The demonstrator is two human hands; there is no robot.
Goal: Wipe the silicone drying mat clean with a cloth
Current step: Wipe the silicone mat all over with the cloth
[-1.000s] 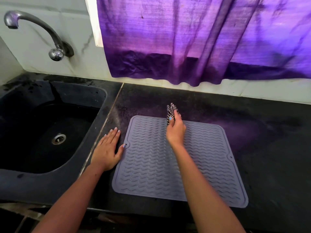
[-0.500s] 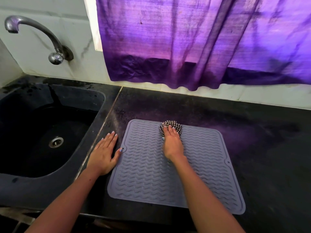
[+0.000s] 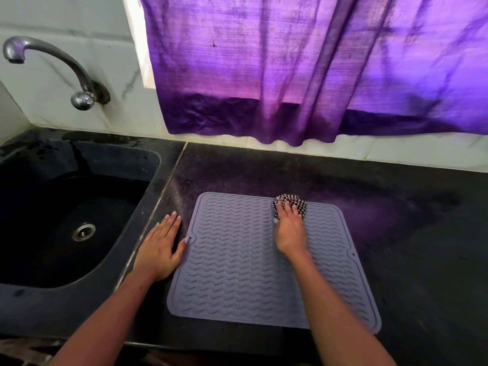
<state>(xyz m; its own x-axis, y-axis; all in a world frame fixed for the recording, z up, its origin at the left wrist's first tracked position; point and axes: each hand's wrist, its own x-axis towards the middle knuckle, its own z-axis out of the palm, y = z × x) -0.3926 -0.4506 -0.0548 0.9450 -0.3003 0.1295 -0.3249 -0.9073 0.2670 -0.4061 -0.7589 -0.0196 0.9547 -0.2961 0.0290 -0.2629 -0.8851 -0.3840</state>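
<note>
Grey drying mat (image 3: 237,260), frame centre: checked cloth (image 3: 289,204) pressed at upper edge by flat right hand (image 3: 290,231); left edge touched by the thumb of the flat, outspread left hand (image 3: 159,247).

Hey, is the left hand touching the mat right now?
Touching. In the head view, the left hand lies flat on the counter beside the mat, and its thumb tip rests on the mat's left edge by the small hole.

Grey silicone drying mat (image 3: 237,260) with wavy ridges, lying flat on the dark desk (image 3: 409,233); a checked cloth (image 3: 289,202) rests bunched at its far edge.
</note>
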